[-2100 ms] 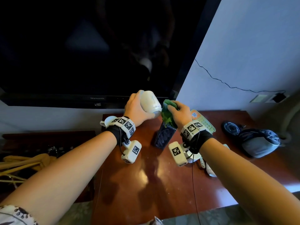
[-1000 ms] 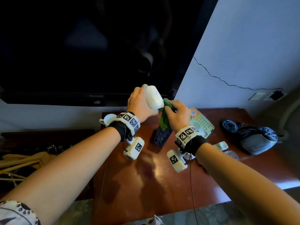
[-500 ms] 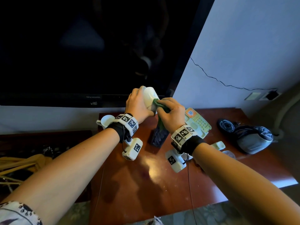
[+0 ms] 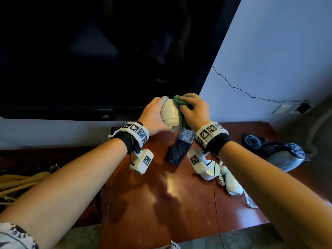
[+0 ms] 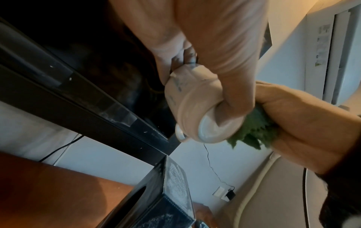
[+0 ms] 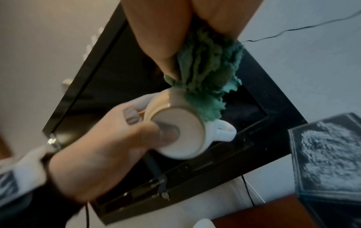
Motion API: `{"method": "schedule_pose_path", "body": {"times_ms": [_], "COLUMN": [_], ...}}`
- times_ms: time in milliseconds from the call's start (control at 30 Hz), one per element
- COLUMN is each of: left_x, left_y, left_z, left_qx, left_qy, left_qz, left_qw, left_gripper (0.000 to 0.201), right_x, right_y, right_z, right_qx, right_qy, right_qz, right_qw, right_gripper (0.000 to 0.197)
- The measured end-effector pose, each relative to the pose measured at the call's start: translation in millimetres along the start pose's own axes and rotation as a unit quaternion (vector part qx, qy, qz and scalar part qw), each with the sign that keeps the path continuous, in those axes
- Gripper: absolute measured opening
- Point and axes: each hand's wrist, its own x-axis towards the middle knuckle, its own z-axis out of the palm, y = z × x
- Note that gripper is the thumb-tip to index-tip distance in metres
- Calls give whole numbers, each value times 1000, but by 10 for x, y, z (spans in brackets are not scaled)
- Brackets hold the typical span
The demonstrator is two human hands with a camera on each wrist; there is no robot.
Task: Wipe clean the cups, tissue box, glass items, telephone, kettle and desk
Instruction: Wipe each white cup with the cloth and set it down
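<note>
A white cup (image 4: 170, 112) (image 5: 192, 111) (image 6: 176, 129) is held in the air above the desk (image 4: 161, 203), bottom toward me. My left hand (image 4: 154, 115) grips it, thumb on its base. My right hand (image 4: 195, 109) holds a green cloth (image 4: 177, 100) (image 5: 252, 131) (image 6: 207, 77) pressed against the cup's side. A dark tissue box (image 4: 181, 147) (image 6: 328, 162) stands on the desk under the hands. The telephone handset (image 4: 230, 182) lies off its base at the right; another white cup (image 4: 211, 169) sits beside it.
A black TV (image 4: 89, 60) hangs behind the desk. A dark bag (image 4: 282, 153) lies at the desk's right end. A thin cable (image 4: 215, 203) runs over the front of the desk. Yellowish items (image 4: 19, 182) lie on a lower surface at the left.
The cup has turned in my left hand, bottom now facing me. My right hand with the cloth has moved up and over the cup's side.
</note>
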Motion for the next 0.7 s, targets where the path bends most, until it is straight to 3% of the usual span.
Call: {"method": "schedule_pose_path", "body": {"times_ms": [100,167,300,500,700], "left_x": [23,7,-2,28,-15], "left_y": [-27,-22,38,-20,76], "left_z": [-19,-17,25,15,98], "left_qx": [8,22,37,39,29], "left_qy": [6,-4,-27,-4,-27], "left_qz": [-5,4,25,9,14], "left_qw": [1000,1000,999,999,999], "left_gripper": [96,97,108,104,109], "right_x": [-122,-134,9,-270,-34], "right_y": [-4,27,43,32,48], "right_z": [17,-5,-36,-28,-60], "right_qx": [-16,-20,-20,-21,6], "right_qy": [-33,-45,-6,-60,-3], "right_qz": [-79,-77,-13,-92,39], "right_qw": [996,996,1000,994,999], "right_gripper": [30,30,30,24,27]}}
